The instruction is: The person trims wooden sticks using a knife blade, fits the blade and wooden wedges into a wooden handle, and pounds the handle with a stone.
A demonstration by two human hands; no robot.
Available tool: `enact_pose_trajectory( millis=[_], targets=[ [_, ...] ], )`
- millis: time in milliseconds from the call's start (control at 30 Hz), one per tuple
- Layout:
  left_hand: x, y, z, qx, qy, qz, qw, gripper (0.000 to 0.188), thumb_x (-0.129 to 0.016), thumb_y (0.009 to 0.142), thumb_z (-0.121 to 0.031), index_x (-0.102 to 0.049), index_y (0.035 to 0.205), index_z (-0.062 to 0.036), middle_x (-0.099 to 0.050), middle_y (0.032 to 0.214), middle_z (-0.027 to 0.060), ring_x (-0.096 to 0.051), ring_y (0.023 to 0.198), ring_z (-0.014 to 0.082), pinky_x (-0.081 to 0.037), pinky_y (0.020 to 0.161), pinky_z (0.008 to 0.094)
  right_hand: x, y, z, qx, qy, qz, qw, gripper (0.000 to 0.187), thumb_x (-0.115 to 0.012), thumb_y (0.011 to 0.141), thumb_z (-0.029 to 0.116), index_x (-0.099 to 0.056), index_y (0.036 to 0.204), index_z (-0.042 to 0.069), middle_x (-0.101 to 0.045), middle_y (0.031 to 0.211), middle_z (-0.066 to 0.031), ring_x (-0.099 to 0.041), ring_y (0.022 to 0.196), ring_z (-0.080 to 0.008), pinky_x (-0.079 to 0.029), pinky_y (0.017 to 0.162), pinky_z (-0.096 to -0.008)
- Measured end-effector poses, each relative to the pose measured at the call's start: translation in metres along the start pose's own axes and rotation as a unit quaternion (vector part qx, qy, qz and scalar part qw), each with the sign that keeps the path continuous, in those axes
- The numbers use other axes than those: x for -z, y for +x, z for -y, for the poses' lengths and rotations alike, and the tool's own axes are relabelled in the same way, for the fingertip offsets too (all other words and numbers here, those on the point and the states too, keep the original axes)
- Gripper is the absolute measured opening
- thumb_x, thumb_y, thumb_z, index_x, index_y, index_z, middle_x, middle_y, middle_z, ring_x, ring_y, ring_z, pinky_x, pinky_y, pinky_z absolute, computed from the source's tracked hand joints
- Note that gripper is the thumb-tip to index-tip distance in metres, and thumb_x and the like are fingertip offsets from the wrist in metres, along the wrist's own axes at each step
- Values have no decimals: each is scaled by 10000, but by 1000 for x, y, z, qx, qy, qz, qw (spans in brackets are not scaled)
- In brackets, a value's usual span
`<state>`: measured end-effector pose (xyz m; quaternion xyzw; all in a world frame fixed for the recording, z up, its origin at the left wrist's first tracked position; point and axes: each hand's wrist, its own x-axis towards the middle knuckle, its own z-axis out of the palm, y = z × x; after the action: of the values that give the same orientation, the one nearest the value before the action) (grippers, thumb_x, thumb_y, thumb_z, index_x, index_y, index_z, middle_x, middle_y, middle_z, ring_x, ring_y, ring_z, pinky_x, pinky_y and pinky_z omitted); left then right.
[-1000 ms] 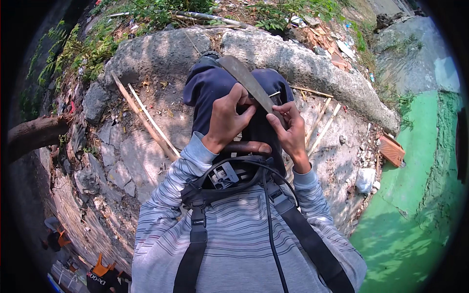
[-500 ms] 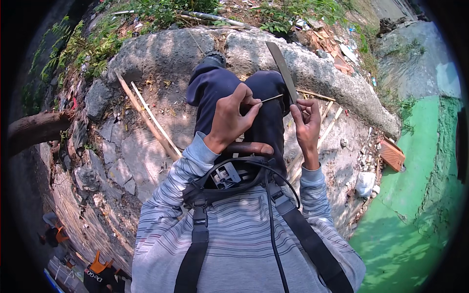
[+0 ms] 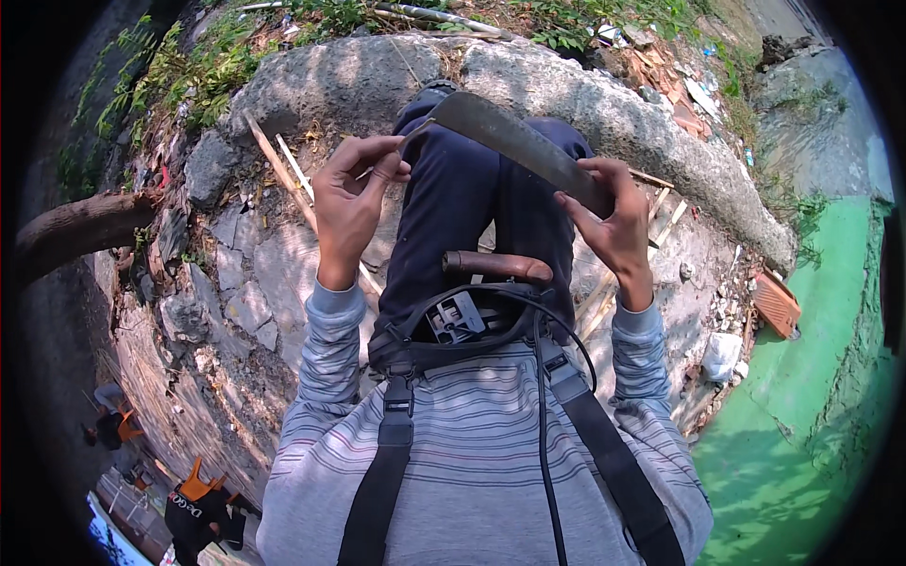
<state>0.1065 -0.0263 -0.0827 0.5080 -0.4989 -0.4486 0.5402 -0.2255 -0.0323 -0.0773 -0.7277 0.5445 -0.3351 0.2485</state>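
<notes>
A broad, dull grey blade (image 3: 519,143) slants above the dark trousers (image 3: 448,189), its near end gripped between the thumb and fingers of the right hand (image 3: 612,219), while the left hand (image 3: 351,200) pinches a thin stick (image 3: 416,133) whose far end lies at the blade's tip, whether touching I cannot tell. Nearer the body a brown cylindrical piece (image 3: 498,266) lies crosswise just beyond the black waist pouch (image 3: 404,353); farther out, a rough stone kerb (image 3: 340,85) curves beyond the knees
</notes>
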Motion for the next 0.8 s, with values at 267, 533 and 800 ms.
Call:
enact_pose_trajectory(
  millis=[267,533,800],
  targets=[
    [7,-30,-13,-31,27,-64,997,169,-680,954,41,-709,1120,27,-682,993,68,-695,918,153,-575,826,276,-29,31,28,170,-100,109,974,530,-857,756,169,-644,1239,138,-655,961,-75,-670,809,-261,-521,714,-384],
    [-5,-29,-6,-92,217,11,972,168,-707,913,45,-756,1065,-8,-696,957,75,-685,903,143,-541,796,272,-26,20,31,183,-186,68,963,541,-841,771,228,-661,1274,145,-576,1086,-39,-553,1038,-247,-407,909,-401],
    [-14,-30,-15,-75,144,54,985,187,-746,865,35,-764,1045,-12,-736,920,85,-730,853,167,-558,754,279,-16,6,48,86,75,4,993,427,-835,817,187,-714,1217,97,-649,1087,-92,-624,988,-250,-496,860,-380]
  ],
)
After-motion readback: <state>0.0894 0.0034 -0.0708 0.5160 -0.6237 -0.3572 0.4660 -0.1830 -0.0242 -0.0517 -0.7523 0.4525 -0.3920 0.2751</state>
